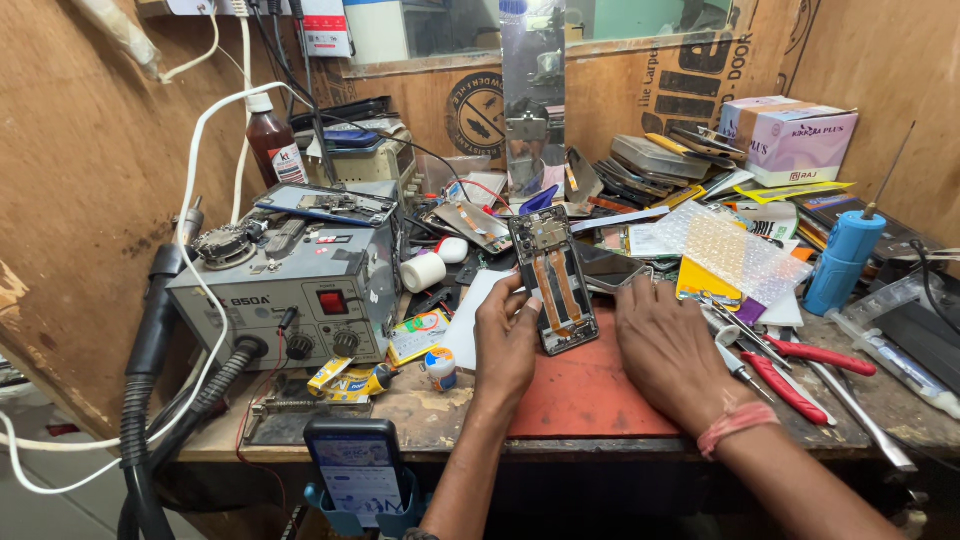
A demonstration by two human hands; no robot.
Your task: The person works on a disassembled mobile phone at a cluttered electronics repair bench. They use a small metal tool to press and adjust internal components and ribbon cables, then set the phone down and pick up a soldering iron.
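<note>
We have the opened phone [553,280] propped up on the red mat [590,395] at the middle of the counter [420,415], back off, inner frame and ribbon strips showing. Our left hand [507,345] steadies it, grip closed on its left edge. Right hand [668,345] lies flat beside it, fingers spread, holding nothing. We judge this an inspection stage; the next move calls for a tool, and the red-handled pliers [800,375] sit just right.
</note>
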